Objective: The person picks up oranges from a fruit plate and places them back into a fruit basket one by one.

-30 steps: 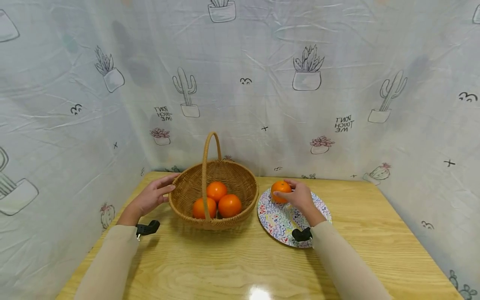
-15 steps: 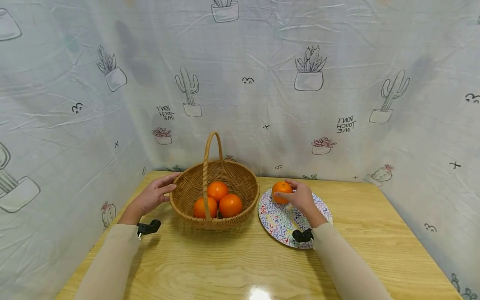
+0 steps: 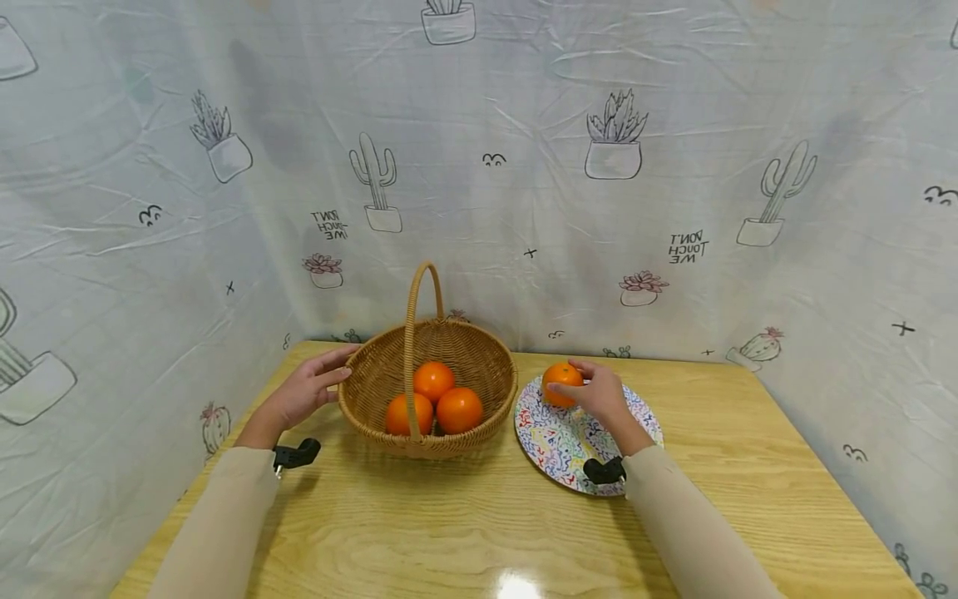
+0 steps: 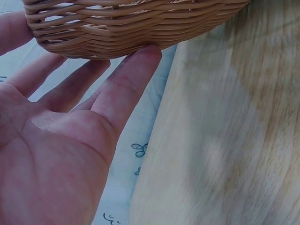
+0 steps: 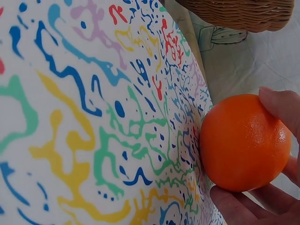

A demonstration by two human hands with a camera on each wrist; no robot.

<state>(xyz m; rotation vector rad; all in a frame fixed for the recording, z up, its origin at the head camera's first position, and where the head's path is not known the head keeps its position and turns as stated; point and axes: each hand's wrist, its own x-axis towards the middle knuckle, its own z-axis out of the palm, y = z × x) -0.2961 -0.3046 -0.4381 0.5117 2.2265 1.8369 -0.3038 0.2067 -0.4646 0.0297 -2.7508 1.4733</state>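
In the head view my left hand is at the left side of a wicker basket. Its fingers reach out fairly straight and touch the outside of the woven wall. Inside the basket lie three oranges, grouped low behind the tall handle. To the right, my right hand holds another orange between thumb and fingers. That orange is at the far left part of a round plate patterned in coloured squiggles; whether it touches the plate is hard to tell.
A light wooden table carries basket and plate side by side, with a narrow gap between them. Close behind hangs a pale curtain printed with potted cacti, which also runs along both sides. A black wrist mount sits over the plate's near edge.
The view shifts very slightly. Both hands, the basket and the oranges keep their places.
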